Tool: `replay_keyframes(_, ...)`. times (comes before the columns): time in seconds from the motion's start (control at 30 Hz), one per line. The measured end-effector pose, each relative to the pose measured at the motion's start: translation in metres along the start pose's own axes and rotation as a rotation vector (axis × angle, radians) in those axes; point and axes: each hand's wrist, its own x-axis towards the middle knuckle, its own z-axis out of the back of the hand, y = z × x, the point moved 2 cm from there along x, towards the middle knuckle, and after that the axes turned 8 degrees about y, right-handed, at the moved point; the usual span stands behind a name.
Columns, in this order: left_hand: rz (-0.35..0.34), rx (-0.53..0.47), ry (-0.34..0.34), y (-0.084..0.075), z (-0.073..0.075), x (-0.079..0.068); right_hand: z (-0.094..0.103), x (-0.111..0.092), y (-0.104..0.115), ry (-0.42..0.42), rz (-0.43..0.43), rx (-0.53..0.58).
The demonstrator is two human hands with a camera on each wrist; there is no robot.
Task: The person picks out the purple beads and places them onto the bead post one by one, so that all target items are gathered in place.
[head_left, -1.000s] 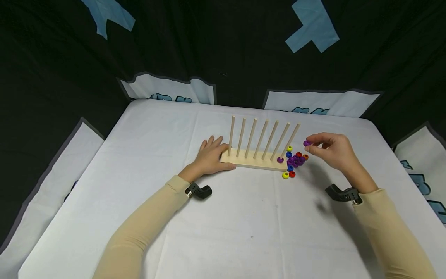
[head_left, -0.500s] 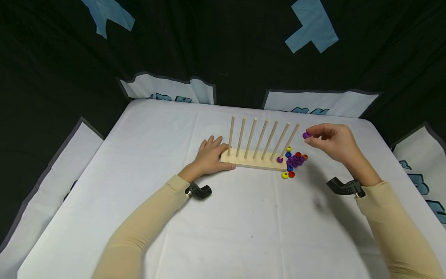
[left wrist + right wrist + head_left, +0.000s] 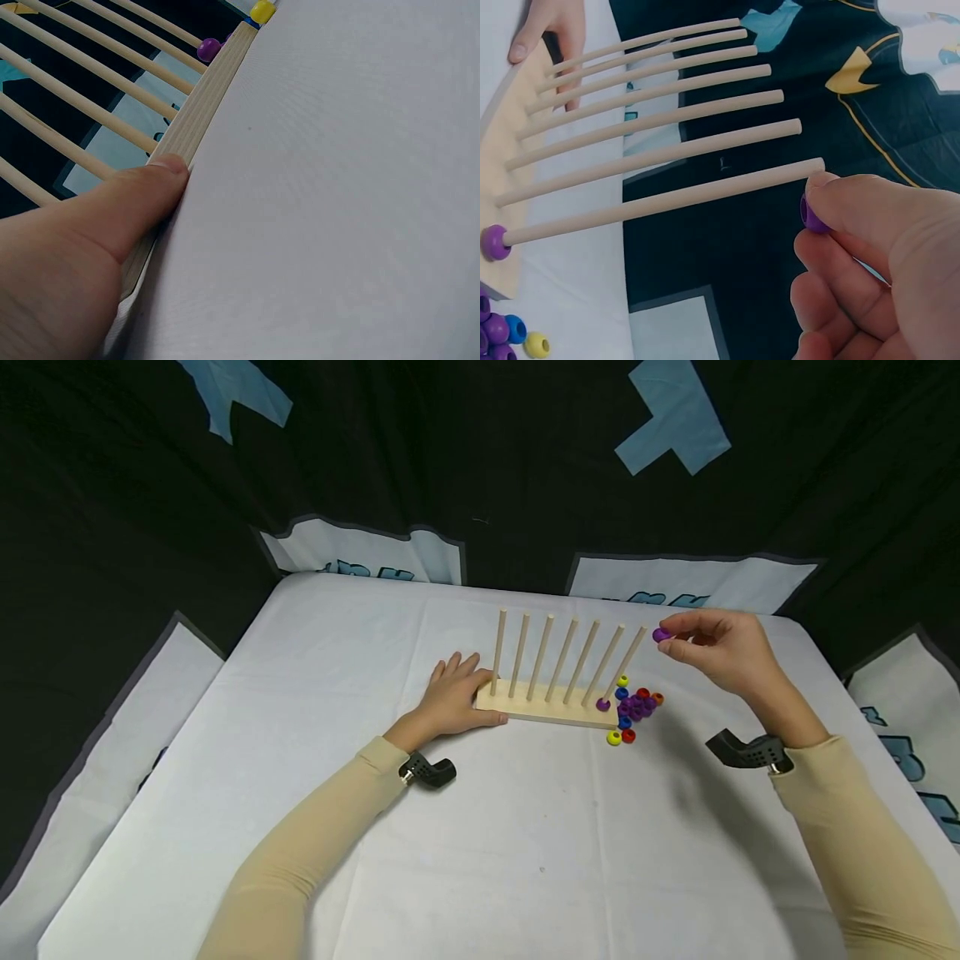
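A wooden peg board [image 3: 547, 713] with a row of several upright pegs stands on the table. My left hand [image 3: 450, 697] grips its left end, thumb [image 3: 161, 176] along the front edge and the other fingers spread behind. One purple bead [image 3: 603, 704] sits at the foot of the rightmost peg [image 3: 667, 202]. Thumb and forefinger of my right hand [image 3: 723, 652] pinch another purple bead [image 3: 812, 216]. It is level with the tip of that rightmost peg, just right of it in the head view; the thumb partly hides it in the right wrist view.
Loose beads lie against the board's right end: a cluster of purple ones [image 3: 636, 707], with yellow [image 3: 614, 737], red [image 3: 628, 736], blue [image 3: 622, 693] and orange [image 3: 657, 698] ones around. A white cloth [image 3: 480, 860] covers the table; dark curtains hang behind.
My right hand has risen with the pinched purple bead, from beside the loose beads up to peg-tip height. The left hand and the peg board have stayed put.
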Motion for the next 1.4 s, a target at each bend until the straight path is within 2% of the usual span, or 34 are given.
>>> replay_keyframes(0.17,-0.003,-0.005,-0.006,0.000,0.000,0.000,0.003,0.004,0.005,-0.013,0.027,0.019)
replay_keyframes(0.4,0.001,-0.004,0.002,0.000,0.001,0.000,0.005,0.007,0.010,-0.010,0.018,0.037)
replay_keyframes(1.4,0.000,-0.006,-0.004,-0.001,0.001,-0.001,-0.001,0.014,0.020,-0.013,0.022,0.009)
